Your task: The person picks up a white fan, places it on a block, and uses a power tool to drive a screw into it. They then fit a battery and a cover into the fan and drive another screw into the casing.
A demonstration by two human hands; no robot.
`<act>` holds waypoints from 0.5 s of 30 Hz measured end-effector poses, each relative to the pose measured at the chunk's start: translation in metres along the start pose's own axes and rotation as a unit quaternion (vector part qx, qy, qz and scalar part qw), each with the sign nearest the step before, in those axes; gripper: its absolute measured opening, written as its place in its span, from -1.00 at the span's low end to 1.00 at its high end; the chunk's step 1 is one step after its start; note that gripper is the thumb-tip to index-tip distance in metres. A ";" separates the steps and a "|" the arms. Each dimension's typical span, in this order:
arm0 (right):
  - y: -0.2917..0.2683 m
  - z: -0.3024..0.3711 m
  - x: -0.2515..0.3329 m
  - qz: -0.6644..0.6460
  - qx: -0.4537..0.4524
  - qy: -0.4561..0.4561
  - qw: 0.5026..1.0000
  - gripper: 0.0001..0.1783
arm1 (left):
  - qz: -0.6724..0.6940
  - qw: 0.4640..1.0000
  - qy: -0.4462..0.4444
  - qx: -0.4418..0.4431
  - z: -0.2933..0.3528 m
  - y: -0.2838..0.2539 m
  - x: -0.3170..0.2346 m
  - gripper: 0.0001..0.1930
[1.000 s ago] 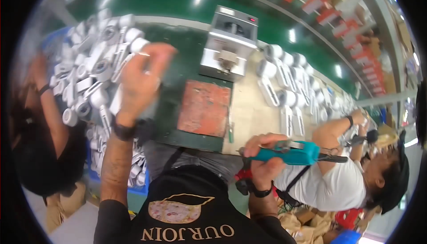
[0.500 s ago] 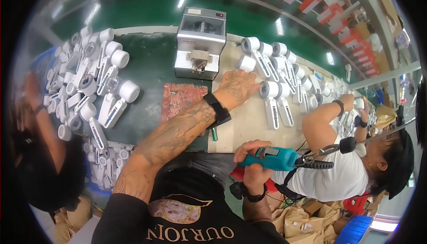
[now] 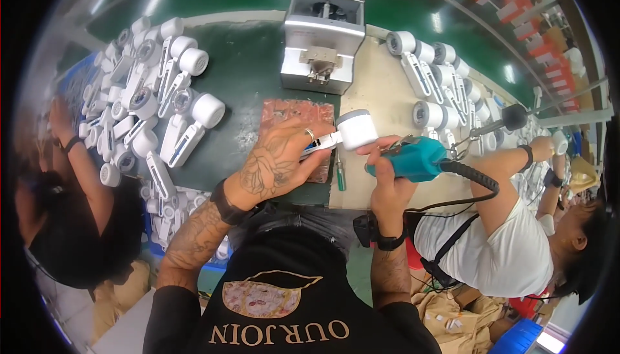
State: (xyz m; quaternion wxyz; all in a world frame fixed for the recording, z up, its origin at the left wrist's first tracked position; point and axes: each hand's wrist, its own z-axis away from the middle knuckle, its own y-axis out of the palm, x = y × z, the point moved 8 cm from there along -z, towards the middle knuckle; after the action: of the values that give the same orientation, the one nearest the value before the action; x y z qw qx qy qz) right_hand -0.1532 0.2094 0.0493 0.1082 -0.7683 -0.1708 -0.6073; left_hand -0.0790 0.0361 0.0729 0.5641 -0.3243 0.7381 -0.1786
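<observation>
Head view, and a white device point(image 3: 357, 130) is pinched by the left hand point(image 3: 274, 160), a teal tool point(image 3: 416, 159) (black cord point(image 3: 475, 174) looped) clasped by the right hand point(image 3: 389, 189), three o'clock.

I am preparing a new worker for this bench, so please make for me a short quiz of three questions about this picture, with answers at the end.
1. Which hand holds the teal power tool?
2. True or false: the green-handled tool is in the left hand.
3. What colour is the worn mat near the silver machine? A) blue B) reddish C) yellow

Key:
1. The right hand.
2. False: the green-handled tool lies on the beige bench surface; the left hand grips a white device.
3. B
</observation>
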 end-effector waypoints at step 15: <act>0.054 -0.063 0.061 -0.153 0.037 -0.078 0.984 -0.31 | -0.028 0.999 0.031 0.006 -0.009 -0.002 0.046 -0.69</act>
State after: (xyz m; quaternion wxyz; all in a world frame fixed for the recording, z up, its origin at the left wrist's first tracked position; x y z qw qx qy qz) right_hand -0.1759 0.1446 0.1262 0.0289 -0.7738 -0.3163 -0.5480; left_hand -0.0945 0.0025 0.0435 0.5379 -0.3358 0.7445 -0.2087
